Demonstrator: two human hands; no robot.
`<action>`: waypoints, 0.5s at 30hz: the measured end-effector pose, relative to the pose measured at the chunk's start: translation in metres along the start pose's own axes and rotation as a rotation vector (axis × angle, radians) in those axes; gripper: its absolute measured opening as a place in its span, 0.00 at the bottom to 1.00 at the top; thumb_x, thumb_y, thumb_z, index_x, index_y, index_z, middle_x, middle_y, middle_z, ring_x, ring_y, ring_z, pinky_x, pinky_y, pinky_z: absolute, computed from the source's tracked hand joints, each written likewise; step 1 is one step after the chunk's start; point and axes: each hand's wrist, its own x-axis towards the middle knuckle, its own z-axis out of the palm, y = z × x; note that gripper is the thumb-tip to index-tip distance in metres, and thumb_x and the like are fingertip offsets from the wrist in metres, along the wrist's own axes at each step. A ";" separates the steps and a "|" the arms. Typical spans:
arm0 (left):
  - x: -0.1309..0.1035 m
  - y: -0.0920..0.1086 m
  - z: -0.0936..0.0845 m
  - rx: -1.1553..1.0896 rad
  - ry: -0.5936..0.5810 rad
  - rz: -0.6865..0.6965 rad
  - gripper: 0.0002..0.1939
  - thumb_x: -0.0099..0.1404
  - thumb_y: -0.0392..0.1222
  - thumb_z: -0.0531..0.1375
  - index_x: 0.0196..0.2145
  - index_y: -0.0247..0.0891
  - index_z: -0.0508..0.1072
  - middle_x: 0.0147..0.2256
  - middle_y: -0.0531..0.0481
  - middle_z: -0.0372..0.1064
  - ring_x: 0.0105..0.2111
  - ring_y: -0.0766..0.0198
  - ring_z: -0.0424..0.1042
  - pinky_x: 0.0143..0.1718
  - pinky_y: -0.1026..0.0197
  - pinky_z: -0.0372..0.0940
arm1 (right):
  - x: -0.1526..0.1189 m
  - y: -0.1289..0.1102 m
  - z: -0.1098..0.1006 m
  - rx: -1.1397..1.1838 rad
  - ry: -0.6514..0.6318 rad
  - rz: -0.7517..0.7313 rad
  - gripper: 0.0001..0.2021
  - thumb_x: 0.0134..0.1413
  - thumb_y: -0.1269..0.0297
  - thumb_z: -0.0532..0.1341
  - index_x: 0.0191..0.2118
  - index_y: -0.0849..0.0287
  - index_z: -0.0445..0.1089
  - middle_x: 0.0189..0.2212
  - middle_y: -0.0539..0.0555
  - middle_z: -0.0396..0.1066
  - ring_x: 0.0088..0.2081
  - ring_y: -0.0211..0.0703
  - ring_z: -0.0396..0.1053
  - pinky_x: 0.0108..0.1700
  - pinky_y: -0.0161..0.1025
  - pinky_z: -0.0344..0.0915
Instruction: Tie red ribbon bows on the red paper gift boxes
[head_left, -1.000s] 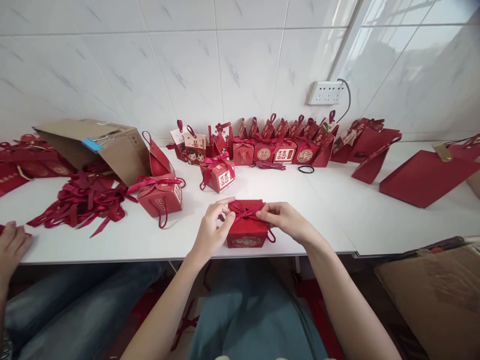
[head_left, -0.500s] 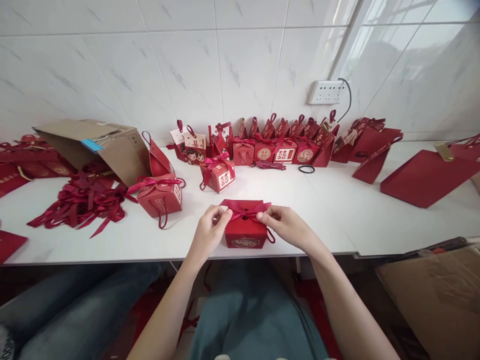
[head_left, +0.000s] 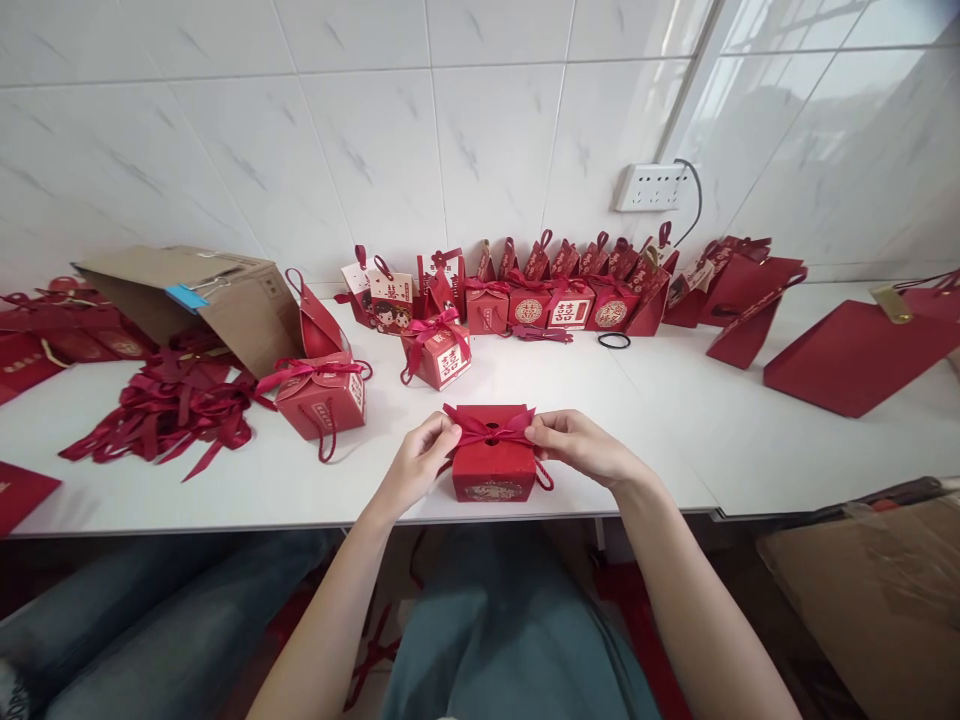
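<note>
A small red gift box (head_left: 493, 478) stands at the table's front edge before me, a gold emblem on its near side and a cord loop at its right. Across its top lies a dark pink ribbon (head_left: 493, 432), tied in a bow over a round hole. My left hand (head_left: 420, 455) pinches the bow's left side between thumb and fingers. The right side of the bow is pinched by my right hand (head_left: 576, 445). Behind the box sits another red box with a ribbon bow (head_left: 437, 350), and a similar ribboned box (head_left: 321, 400) is to the left.
A heap of loose red ribbons (head_left: 169, 405) lies at left by an open cardboard box (head_left: 202, 300). Red gift boxes (head_left: 530, 303) line the wall. A black ring (head_left: 614, 340) lies near them. At right stands a large red box (head_left: 847, 355). Another person's jeans (head_left: 172, 610) show below the table.
My right hand has shifted slightly along the bow, and the ribbon's left end now points up beside my left fingers. The view has moved a little; the box stays in place.
</note>
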 end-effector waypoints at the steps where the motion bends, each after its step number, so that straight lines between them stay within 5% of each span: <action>1: 0.000 -0.001 0.000 0.010 0.001 0.003 0.17 0.63 0.50 0.53 0.22 0.39 0.57 0.24 0.56 0.52 0.23 0.69 0.53 0.26 0.65 0.53 | 0.001 0.002 -0.002 0.023 -0.014 0.002 0.17 0.46 0.52 0.65 0.23 0.63 0.66 0.21 0.47 0.61 0.24 0.32 0.56 0.30 0.34 0.55; 7: 0.003 -0.010 0.003 0.044 0.070 0.032 0.17 0.61 0.50 0.53 0.21 0.37 0.58 0.25 0.54 0.55 0.24 0.69 0.56 0.26 0.66 0.55 | 0.004 0.012 -0.010 0.067 -0.040 -0.002 0.19 0.42 0.51 0.67 0.21 0.62 0.64 0.19 0.46 0.59 0.23 0.33 0.55 0.28 0.35 0.54; 10: 0.003 -0.007 0.003 0.080 0.073 0.014 0.17 0.61 0.50 0.53 0.21 0.37 0.59 0.25 0.54 0.56 0.25 0.69 0.57 0.26 0.66 0.56 | -0.002 0.000 -0.015 -0.171 0.029 -0.048 0.19 0.44 0.49 0.65 0.23 0.61 0.64 0.20 0.47 0.60 0.24 0.34 0.56 0.28 0.35 0.54; 15: 0.000 0.005 0.003 0.119 0.081 -0.032 0.14 0.60 0.50 0.56 0.25 0.38 0.61 0.26 0.56 0.58 0.25 0.69 0.60 0.27 0.66 0.57 | -0.001 -0.040 0.000 -0.744 0.352 -0.309 0.10 0.52 0.57 0.61 0.30 0.60 0.70 0.25 0.50 0.65 0.28 0.38 0.61 0.32 0.36 0.56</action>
